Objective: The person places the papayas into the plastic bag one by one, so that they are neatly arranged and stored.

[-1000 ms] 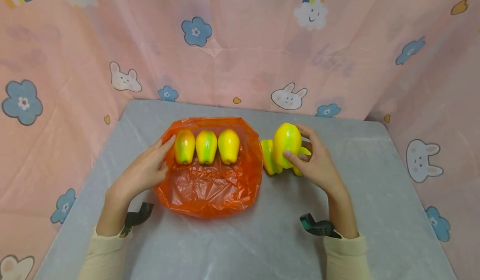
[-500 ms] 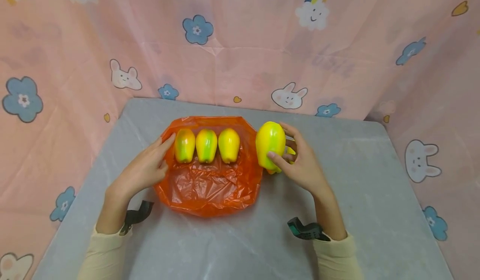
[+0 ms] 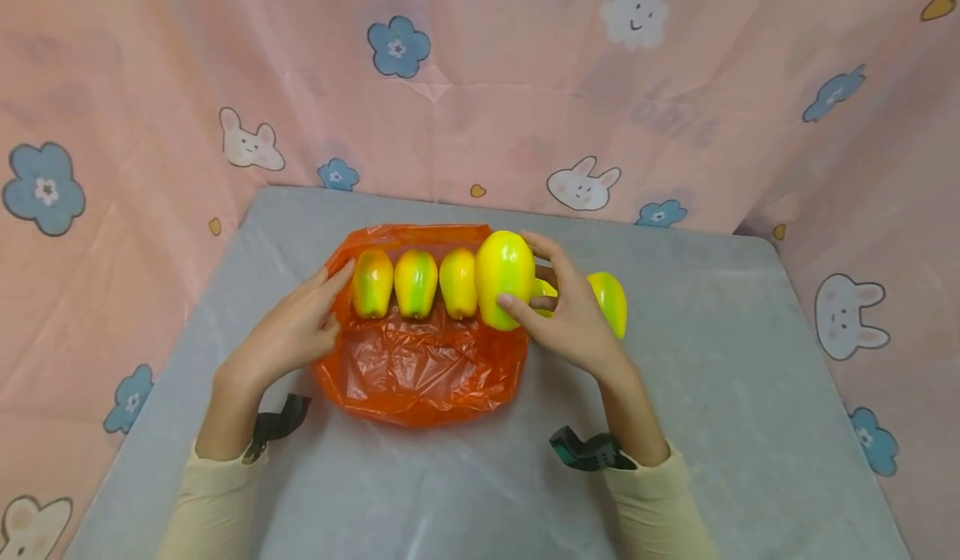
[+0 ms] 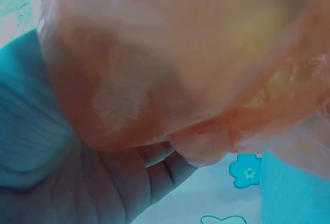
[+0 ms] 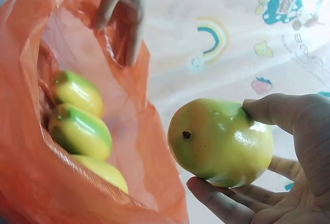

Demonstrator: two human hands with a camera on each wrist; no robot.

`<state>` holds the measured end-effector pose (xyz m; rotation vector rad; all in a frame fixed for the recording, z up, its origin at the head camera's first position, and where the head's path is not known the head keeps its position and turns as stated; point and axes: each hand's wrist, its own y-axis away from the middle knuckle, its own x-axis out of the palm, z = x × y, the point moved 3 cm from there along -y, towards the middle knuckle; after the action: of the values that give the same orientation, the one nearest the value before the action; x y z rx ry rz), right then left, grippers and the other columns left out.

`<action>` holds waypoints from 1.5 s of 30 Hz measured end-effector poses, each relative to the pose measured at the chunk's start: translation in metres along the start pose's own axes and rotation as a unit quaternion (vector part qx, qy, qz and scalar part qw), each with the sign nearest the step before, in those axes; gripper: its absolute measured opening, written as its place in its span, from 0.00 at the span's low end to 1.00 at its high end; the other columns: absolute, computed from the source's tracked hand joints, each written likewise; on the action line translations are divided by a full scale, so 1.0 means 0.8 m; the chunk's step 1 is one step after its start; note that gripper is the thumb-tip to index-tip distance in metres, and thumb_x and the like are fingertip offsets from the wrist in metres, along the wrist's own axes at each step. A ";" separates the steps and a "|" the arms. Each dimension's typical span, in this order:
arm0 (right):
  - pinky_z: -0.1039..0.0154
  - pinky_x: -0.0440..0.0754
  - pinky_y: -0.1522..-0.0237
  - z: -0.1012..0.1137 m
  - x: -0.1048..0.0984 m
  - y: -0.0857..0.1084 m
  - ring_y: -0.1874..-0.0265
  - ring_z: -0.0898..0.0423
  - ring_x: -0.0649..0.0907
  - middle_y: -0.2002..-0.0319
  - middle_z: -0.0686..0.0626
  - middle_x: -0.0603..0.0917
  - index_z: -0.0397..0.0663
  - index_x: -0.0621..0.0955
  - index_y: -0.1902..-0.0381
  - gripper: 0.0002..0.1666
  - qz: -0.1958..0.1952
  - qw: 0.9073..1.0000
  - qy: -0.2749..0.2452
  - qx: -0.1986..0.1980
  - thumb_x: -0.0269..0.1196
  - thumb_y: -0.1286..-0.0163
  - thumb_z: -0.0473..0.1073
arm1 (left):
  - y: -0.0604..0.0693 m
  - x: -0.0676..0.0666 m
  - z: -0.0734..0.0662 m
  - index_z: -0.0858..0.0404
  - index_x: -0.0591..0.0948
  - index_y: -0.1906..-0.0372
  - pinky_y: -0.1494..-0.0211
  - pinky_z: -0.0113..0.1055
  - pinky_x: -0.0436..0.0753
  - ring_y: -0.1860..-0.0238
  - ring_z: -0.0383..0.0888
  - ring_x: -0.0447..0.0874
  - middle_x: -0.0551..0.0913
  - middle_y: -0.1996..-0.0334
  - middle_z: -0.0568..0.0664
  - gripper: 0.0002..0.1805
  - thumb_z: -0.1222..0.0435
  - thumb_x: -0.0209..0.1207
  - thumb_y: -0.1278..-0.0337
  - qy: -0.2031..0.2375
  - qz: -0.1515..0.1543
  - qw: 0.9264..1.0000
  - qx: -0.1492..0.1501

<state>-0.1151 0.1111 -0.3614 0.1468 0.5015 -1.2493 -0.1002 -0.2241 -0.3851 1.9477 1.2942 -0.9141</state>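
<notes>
My right hand point(image 3: 573, 318) grips a yellow-green papaya point(image 3: 506, 280) between thumb and fingers, at the right rim of an orange plastic bag point(image 3: 420, 377). In the right wrist view this papaya point(image 5: 221, 141) is apart from the bag's wall. Three papayas point(image 3: 416, 283) lie side by side inside the bag, which stands with its mouth open upward. My left hand point(image 3: 288, 331) holds the bag's left rim, the film between its fingers and thumb. In the left wrist view the bag film point(image 4: 144, 79) covers most of that hand's fingers.
Right of the bag another papaya point(image 3: 609, 303) lies on the grey table point(image 3: 720, 393). One more shows partly behind my right hand. Pink patterned cloth point(image 3: 480, 118) hangs behind and beside the table. Each wrist wears a dark camera mount point(image 3: 588, 450).
My right hand has carried its papaya leftward from above the papayas on the table to the bag's right rim. My left hand stays at the bag's left rim.
</notes>
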 end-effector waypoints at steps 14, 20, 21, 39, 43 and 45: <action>0.61 0.93 0.53 0.015 0.072 -0.008 0.39 0.46 0.85 0.30 0.48 0.76 0.55 0.64 0.20 0.48 0.058 0.998 -0.009 0.009 0.74 0.32 0.46 | 0.003 -0.002 -0.002 0.67 0.54 0.15 0.27 0.65 0.76 0.23 0.67 0.66 0.52 0.15 0.67 0.48 0.79 0.54 0.43 -0.001 -0.002 1.000 0.008; 0.57 0.92 0.49 0.017 0.097 -0.008 0.38 0.45 0.86 0.29 0.47 0.74 0.57 0.63 0.21 0.47 0.086 0.995 -0.031 0.035 0.73 0.31 0.47 | 0.001 -0.002 -0.002 0.66 0.55 0.15 0.25 0.66 0.74 0.23 0.67 0.66 0.53 0.15 0.66 0.47 0.79 0.54 0.42 -0.001 -0.001 1.000 0.010; 0.57 0.92 0.48 0.017 0.101 -0.009 0.38 0.45 0.85 0.29 0.47 0.74 0.56 0.63 0.21 0.47 0.090 0.995 -0.034 0.039 0.73 0.31 0.47 | 0.001 -0.002 -0.002 0.66 0.55 0.15 0.25 0.66 0.73 0.22 0.67 0.65 0.53 0.15 0.66 0.47 0.79 0.54 0.41 -0.002 -0.001 1.000 0.010; 0.51 0.84 0.33 0.012 0.187 -0.005 0.36 0.51 0.78 0.28 0.47 0.74 0.52 0.63 0.21 0.47 0.102 0.992 0.047 0.054 0.71 0.32 0.52 | 0.003 -0.005 -0.004 0.68 0.56 0.16 0.27 0.64 0.77 0.29 0.65 0.72 0.56 0.16 0.66 0.45 0.78 0.54 0.40 -0.009 -0.007 1.000 0.019; 0.50 0.81 0.29 0.011 0.200 -0.005 0.33 0.51 0.77 0.28 0.47 0.74 0.51 0.63 0.22 0.48 0.107 0.990 0.065 0.069 0.71 0.32 0.54 | 0.003 -0.005 -0.003 0.69 0.56 0.16 0.30 0.63 0.80 0.33 0.64 0.75 0.56 0.16 0.67 0.45 0.78 0.54 0.41 -0.010 -0.008 1.000 0.019; 0.50 0.82 0.30 0.011 0.204 -0.006 0.33 0.50 0.78 0.28 0.47 0.74 0.50 0.64 0.22 0.48 0.107 0.989 0.069 0.073 0.71 0.32 0.54 | 0.004 -0.005 -0.002 0.69 0.56 0.16 0.29 0.63 0.80 0.33 0.64 0.75 0.56 0.16 0.67 0.45 0.79 0.54 0.41 -0.011 -0.008 1.000 0.020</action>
<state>-0.0807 -0.0360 -0.4246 0.4032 0.4999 -1.0685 -0.0983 -0.2257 -0.3804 1.9543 1.2916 -0.9725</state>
